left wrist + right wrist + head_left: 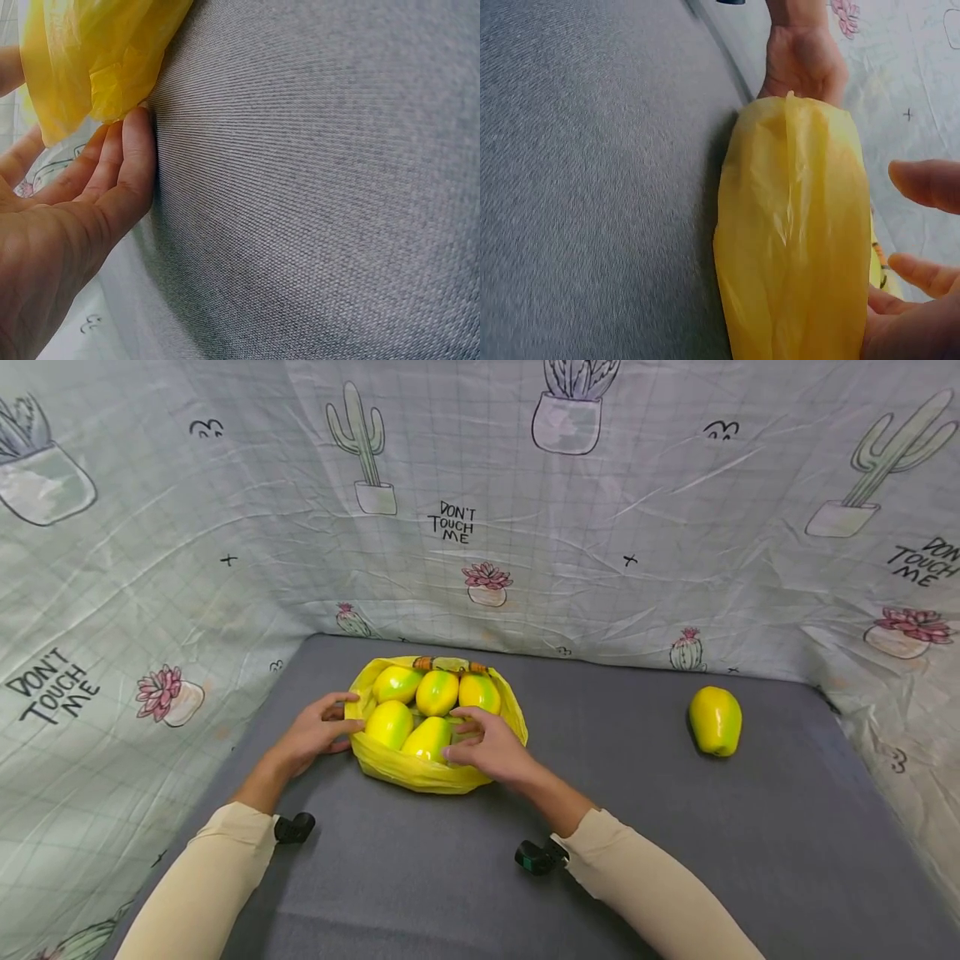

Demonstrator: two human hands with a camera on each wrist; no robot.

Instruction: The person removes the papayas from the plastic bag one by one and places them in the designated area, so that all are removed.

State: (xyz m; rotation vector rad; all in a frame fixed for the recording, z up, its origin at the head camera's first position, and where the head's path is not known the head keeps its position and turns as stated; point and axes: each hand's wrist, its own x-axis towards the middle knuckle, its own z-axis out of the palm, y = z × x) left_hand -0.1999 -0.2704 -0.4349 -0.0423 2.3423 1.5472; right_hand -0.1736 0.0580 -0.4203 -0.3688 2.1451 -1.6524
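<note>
A yellow plastic bag stands with its mouth spread wide, and several glossy yellow-green mangoes lie inside. At the bag's left side is my left hand, with its fingertips touching the plastic low down near the table in the left wrist view. My right hand reaches over the near right rim, fingers loosely bent and apart, close to the front mango. Between thumb and fingers of this hand, nothing is held in the right wrist view. Part of the bag's right side is hidden behind the right hand.
One more mango lies alone on the grey cloth-covered table, far to the right. Behind and at both sides hangs a pale sheet printed with cacti. Two small black devices sit at the wrists.
</note>
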